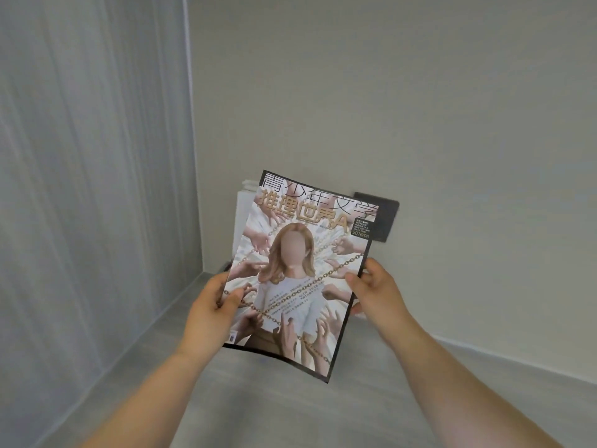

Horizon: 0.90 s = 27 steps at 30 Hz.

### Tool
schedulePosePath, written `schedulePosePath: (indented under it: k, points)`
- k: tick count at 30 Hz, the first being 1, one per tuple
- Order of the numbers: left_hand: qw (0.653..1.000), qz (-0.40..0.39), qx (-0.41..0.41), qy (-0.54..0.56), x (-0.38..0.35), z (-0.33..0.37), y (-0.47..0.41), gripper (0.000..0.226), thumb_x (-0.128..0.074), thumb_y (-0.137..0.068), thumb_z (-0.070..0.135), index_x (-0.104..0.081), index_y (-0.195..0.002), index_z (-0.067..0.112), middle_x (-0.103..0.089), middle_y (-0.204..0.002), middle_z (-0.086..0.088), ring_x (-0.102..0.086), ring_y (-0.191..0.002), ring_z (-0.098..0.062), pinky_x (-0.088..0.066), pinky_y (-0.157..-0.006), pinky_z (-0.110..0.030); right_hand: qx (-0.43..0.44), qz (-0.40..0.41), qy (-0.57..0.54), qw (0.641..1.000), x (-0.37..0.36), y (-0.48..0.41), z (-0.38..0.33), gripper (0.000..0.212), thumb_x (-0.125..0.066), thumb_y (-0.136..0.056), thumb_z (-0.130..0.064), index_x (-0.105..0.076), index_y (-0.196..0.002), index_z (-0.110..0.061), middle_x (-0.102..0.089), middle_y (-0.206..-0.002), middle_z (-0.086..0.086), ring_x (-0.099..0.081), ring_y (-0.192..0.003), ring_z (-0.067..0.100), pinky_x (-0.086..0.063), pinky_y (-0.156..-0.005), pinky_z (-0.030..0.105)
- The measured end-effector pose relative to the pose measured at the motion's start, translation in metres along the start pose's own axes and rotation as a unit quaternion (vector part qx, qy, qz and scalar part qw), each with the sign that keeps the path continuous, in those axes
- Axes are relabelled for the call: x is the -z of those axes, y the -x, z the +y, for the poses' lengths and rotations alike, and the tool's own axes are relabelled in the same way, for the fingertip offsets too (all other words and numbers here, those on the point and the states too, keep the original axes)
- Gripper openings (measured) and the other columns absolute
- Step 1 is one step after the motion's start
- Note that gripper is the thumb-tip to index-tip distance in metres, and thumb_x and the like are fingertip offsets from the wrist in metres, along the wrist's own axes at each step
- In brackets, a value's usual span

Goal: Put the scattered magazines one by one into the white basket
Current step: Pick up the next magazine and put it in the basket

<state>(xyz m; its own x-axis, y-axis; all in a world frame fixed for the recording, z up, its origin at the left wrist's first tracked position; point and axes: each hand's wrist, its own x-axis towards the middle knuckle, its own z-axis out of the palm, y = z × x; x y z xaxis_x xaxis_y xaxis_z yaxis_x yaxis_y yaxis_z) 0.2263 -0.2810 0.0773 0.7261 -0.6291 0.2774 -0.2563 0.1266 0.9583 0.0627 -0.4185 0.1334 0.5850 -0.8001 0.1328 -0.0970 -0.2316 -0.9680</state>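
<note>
Centre of the frame: a magazine [297, 279] is held up off the floor between both hands, its cover towards the camera.
Magazine tilt: turned a little clockwise, so the top edge slopes down to the right and the lower right corner hangs lowest.
Cover: black border, large Chinese title characters along the top, a long-haired figure in a white top ringed by reaching hands and gold chains.
Left hand [213, 305]: grips the magazine's left edge just below the middle, thumb flat across the cover, the other fingers curled behind the pages and hidden.
Right hand [378, 289]: pinches the right edge at about the same height, thumb on the front, fingers curled behind; one fingertip peeks out below the thumb.
Behind the magazine, upper left: a white box-like shape [241, 218] stands in the room's corner, mostly covered; I cannot tell whether it is the basket.
Behind the magazine, upper right: a dark panel [387, 218] sits against the wall [420, 108].
Left of the frame: a pale grey curtain [97, 156] hangs to the floor.
Bottom of the frame: grey floor [284, 412] under both forearms.
</note>
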Motion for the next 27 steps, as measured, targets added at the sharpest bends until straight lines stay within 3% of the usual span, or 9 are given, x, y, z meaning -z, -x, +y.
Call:
schedulePosePath:
  k: [4, 7, 10, 12, 19, 22, 23, 25, 27]
  points:
    - [1.0, 0.017, -0.018, 0.005, 0.012, -0.01, -0.038, 0.034, -0.049, -0.088, 0.005, -0.056, -0.092, 0.038, -0.058, -0.099, 0.027, -0.06, -0.082, 0.014, -0.04, -0.064, 0.005, 0.027, -0.004, 0.004, 1.0, -0.024, -0.041, -0.002, 0.027, -0.045, -0.09, -0.005, -0.049, -0.079, -0.029, -0.066, -0.083, 0.0, -0.065, -0.048, 0.002, -0.039, -0.036, 0.014]
    - [0.999, 0.039, -0.013, 0.002, 0.016, -0.024, -0.065, 0.028, -0.049, -0.088, 0.006, -0.057, -0.105, 0.026, -0.059, -0.098, 0.024, -0.06, -0.087, 0.005, -0.04, -0.062, 0.005, 0.045, 0.01, 0.027, 0.999, -0.038, -0.066, 0.0, 0.029, -0.046, -0.089, -0.006, -0.05, -0.076, -0.031, -0.067, -0.094, 0.02, -0.07, -0.073, 0.023, -0.043, -0.044, 0.022]
    - [0.999, 0.053, -0.001, -0.002, 0.016, -0.037, -0.086, 0.025, -0.05, -0.088, 0.007, -0.056, -0.109, 0.019, -0.06, -0.092, 0.022, -0.06, -0.087, -0.004, -0.043, -0.063, 0.002, 0.062, 0.01, 0.011, 0.998, -0.048, -0.086, 0.006, 0.031, -0.047, -0.088, -0.003, -0.051, -0.075, -0.03, -0.065, -0.082, -0.004, -0.065, -0.061, -0.005, -0.043, -0.041, 0.011]
    - [0.998, 0.055, 0.004, 0.0, 0.015, -0.043, -0.095, 0.024, -0.05, -0.087, 0.006, -0.055, -0.107, 0.018, -0.061, -0.093, 0.019, -0.06, -0.086, -0.005, -0.045, -0.069, -0.008, 0.061, 0.014, -0.006, 0.998, -0.052, -0.094, 0.01, 0.034, -0.045, -0.088, 0.001, -0.052, -0.074, -0.03, -0.062, -0.079, -0.011, -0.061, -0.058, -0.012, -0.044, -0.041, 0.007]
    - [0.996, 0.06, 0.06, -0.015, 0.002, -0.075, -0.117, 0.018, -0.05, -0.085, -0.002, -0.05, -0.094, 0.014, -0.062, -0.093, 0.002, -0.06, -0.087, -0.021, -0.046, -0.08, -0.029, 0.048, 0.047, 0.06, 0.996, -0.059, -0.11, 0.041, 0.029, -0.05, -0.086, -0.008, -0.058, -0.076, -0.034, -0.064, -0.08, -0.021, -0.06, -0.072, -0.011, -0.05, -0.072, 0.018]
    - [0.994, 0.065, 0.072, -0.045, -0.003, -0.085, -0.117, 0.015, -0.052, -0.084, -0.001, -0.052, -0.092, 0.012, -0.061, -0.081, 0.002, -0.058, -0.073, -0.011, -0.047, -0.064, -0.015, 0.039, 0.048, 0.058, 0.996, -0.061, -0.109, 0.053, 0.027, -0.049, -0.087, -0.007, -0.057, -0.077, -0.031, -0.061, -0.076, -0.026, -0.057, -0.061, -0.02, -0.043, -0.053, 0.001]
    - [0.993, 0.067, 0.078, -0.055, -0.004, -0.088, -0.117, 0.015, -0.052, -0.084, -0.001, -0.052, -0.091, 0.012, -0.061, -0.082, -0.002, -0.058, -0.073, -0.012, -0.046, -0.064, -0.017, 0.034, 0.05, 0.055, 0.997, -0.061, -0.108, 0.057, 0.029, -0.049, -0.087, -0.006, -0.056, -0.074, -0.031, -0.061, -0.075, -0.025, -0.056, -0.059, -0.021, -0.04, -0.048, -0.001]
    - [0.99, 0.065, 0.092, -0.081, -0.006, -0.093, -0.118, 0.013, -0.052, -0.084, -0.001, -0.051, -0.087, 0.012, -0.061, -0.084, -0.006, -0.059, -0.077, -0.021, -0.044, -0.071, -0.026, 0.019, 0.055, 0.055, 0.997, -0.063, -0.107, 0.065, 0.031, -0.049, -0.087, -0.005, -0.054, -0.072, -0.032, -0.061, -0.075, -0.022, -0.058, -0.059, -0.018, -0.042, -0.048, 0.0]
    - [0.987, 0.065, 0.102, -0.11, -0.007, -0.096, -0.119, 0.013, -0.051, -0.084, -0.001, -0.05, -0.084, 0.012, -0.061, -0.084, -0.009, -0.06, -0.081, -0.024, -0.045, -0.075, -0.03, -0.007, 0.058, 0.061, 0.996, -0.066, -0.106, 0.072, 0.032, -0.049, -0.087, -0.005, -0.054, -0.069, -0.032, -0.064, -0.078, -0.017, -0.065, -0.066, -0.005, -0.051, -0.059, 0.011]
